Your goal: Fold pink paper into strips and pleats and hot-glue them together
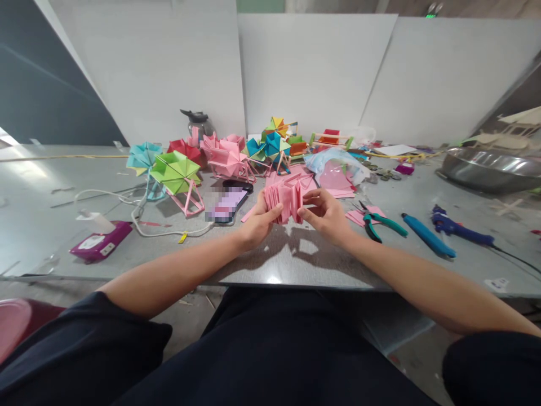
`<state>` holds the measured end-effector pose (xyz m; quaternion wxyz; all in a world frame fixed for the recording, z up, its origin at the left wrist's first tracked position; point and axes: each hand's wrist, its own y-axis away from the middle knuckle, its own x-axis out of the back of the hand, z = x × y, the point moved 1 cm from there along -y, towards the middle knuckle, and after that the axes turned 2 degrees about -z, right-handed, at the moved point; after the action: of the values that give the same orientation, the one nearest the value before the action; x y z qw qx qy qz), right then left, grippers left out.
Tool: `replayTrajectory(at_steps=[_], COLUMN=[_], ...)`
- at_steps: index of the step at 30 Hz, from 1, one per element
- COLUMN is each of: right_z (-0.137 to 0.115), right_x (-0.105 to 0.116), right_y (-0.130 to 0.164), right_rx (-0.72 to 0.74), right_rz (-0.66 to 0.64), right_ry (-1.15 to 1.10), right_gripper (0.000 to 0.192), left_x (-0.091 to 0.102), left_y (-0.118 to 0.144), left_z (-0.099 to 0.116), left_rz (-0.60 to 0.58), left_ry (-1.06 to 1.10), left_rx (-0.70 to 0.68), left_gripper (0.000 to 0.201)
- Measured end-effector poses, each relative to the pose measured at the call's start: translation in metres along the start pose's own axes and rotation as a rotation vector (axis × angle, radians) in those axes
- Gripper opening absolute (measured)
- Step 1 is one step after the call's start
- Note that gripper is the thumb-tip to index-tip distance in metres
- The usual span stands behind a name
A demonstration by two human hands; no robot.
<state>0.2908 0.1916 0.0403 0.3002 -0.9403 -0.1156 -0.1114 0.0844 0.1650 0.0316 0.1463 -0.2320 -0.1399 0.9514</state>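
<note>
A bundle of folded pink paper pieces is held between my two hands, just above the front part of the table. My left hand grips its left side, thumb across the front. On the right side, my right hand pinches an end fold with thumb and fingers. Behind the bundle lie loose pink paper sheets, partly hidden by it. To the left is a phone with a blurred screen. More pink paper and teal-handled pliers lie right of my right hand.
Several folded-paper models stand at the back, among them a green one and a pink one. A purple power strip with a white cable is at left. A blue cutter, glue gun and steel bowl are at right.
</note>
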Motion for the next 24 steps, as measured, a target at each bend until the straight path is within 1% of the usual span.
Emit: replayTrajectory(at_steps=[5, 8, 15, 18, 24], right_z=[-0.008, -0.01, -0.007, -0.006, -0.006], right_x=[-0.001, -0.001, -0.001, -0.001, -0.001], right_y=[0.004, 0.006, 0.008, 0.009, 0.011], right_rx=[0.039, 0.099, 0.198, 0.202, 0.213], right_rz=[-0.026, -0.039, -0.034, -0.046, -0.064], right_ry=[0.065, 0.123, 0.257, 0.301, 0.359], right_gripper=[0.068, 0.071, 0.071, 0.071, 0.069], left_x=[0.005, 0.006, -0.004, -0.004, 0.001], left_y=[-0.001, -0.001, 0.0, 0.001, 0.003], left_z=[-0.002, -0.003, 0.007, 0.008, 0.001], left_rz=[0.0, -0.014, -0.101, -0.099, -0.112], left_ry=[-0.058, -0.083, -0.139, -0.145, -0.135], left_rx=[-0.011, 0.006, 0.015, 0.035, 0.074], left_gripper=[0.072, 0.069, 0.035, 0.027, 0.012])
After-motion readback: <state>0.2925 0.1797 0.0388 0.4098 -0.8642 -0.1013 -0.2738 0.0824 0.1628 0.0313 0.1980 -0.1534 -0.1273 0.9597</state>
